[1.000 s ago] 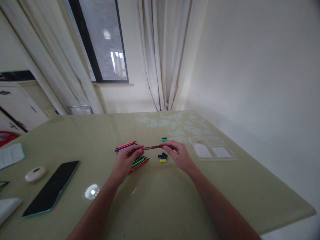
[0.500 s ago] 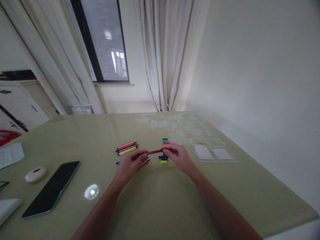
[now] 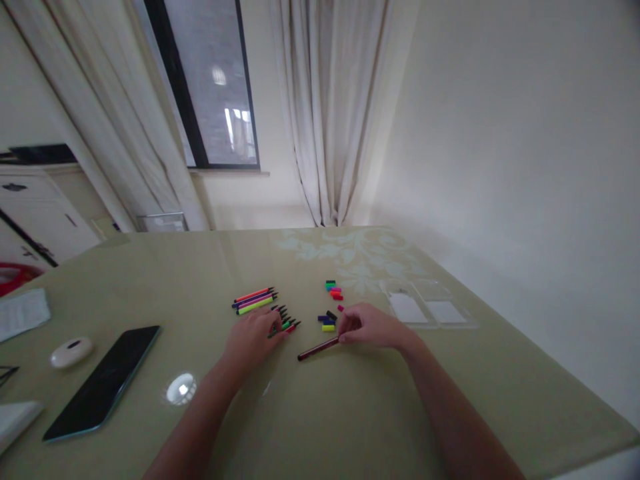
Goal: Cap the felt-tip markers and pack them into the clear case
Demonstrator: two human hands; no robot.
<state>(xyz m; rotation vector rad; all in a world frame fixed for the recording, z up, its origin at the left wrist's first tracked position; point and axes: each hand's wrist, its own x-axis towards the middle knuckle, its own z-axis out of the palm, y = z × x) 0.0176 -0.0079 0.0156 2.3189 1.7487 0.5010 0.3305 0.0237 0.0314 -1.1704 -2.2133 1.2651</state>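
The desk [image 3: 350, 413] spreads out under both my arms, olive and glossy. A dark phone [image 3: 103, 380] lies face up far to my left, and a clear plastic case [image 3: 425, 310] lies open to my right. My right hand [image 3: 373, 327] rests low on the desk, with thumb and forefinger pinching the far end of the dark red pen [image 3: 319, 349]. The pen slants toward me between my two hands, and its near end seems to touch the surface. My left hand [image 3: 253, 340] lies palm down over the pile of pens [image 3: 285, 323]. Its fingers are on them, but I cannot tell if they grip one.

Three more pens [image 3: 254, 300] sit side by side just beyond, and loose caps [image 3: 327, 322] cluster by my right fingertips. I judge I am setting the red pen down. Lifting another from the pile would call for a fine pinch that leaves its neighbours in place. Any print on the pens is too blurred to read.
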